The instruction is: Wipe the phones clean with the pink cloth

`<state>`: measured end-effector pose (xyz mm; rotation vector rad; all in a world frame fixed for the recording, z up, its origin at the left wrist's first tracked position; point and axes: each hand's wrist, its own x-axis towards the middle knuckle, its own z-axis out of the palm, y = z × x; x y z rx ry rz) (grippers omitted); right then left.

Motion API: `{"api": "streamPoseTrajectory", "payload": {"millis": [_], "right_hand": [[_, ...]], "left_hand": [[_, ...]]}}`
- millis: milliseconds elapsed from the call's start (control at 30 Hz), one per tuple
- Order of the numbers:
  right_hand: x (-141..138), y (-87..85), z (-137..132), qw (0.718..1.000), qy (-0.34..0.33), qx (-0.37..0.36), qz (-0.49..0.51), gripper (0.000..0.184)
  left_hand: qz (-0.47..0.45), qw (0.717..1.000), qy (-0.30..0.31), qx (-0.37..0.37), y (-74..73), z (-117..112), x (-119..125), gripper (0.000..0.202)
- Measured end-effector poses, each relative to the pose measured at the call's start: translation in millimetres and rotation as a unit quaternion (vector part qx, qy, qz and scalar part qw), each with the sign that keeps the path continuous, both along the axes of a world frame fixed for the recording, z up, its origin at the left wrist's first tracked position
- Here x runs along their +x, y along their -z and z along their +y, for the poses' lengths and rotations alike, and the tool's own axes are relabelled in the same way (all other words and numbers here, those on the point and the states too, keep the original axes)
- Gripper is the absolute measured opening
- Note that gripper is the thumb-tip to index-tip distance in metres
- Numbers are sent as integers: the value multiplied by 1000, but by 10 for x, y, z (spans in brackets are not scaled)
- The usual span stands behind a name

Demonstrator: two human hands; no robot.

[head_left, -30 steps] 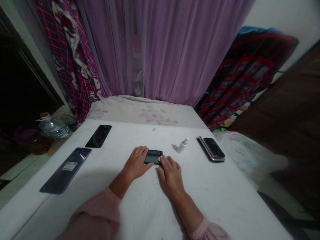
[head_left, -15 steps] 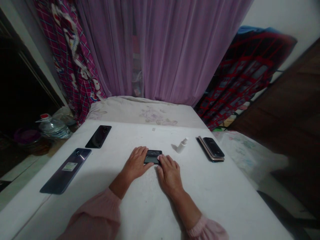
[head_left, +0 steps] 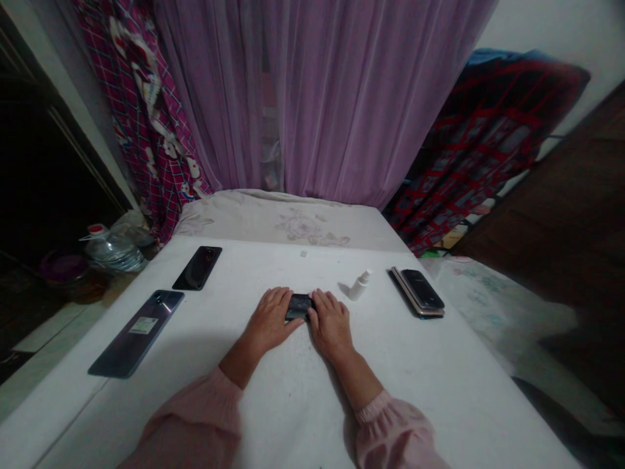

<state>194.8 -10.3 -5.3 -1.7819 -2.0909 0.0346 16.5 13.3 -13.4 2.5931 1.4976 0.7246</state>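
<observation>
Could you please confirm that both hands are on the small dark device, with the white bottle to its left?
Not quite: the head view shows the white bottle to the right of the small dark device, not left. The left hand and right hand are indeed on it.

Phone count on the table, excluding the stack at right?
3: small phone between left hand and right hand, partly covered; stickered phone at near left; black phone just beyond it. Anything fully under the hands would be hidden.
</observation>
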Motion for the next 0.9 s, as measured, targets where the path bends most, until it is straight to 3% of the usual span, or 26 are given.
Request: {"api": "streamPoseTrajectory", "payload": {"millis": [233,567,800,900], "right_hand": [[45,82,-475,1000,-15,25,1,46],[-30,-21,55,1000,0,-5,-5,44],[55,73,-406,999,-30,14,-18,47],[57,77,-453,999,-30,11,-19,47]], "left_hand": [[10,1000,6,0,-13,-2,-3,61],[-9,1000,8,-5,-27,2,-3,56],[-15,1000,4,-3,8,8,-2,59],[-8,1000,6,-3,14,10,-4,60]]}}
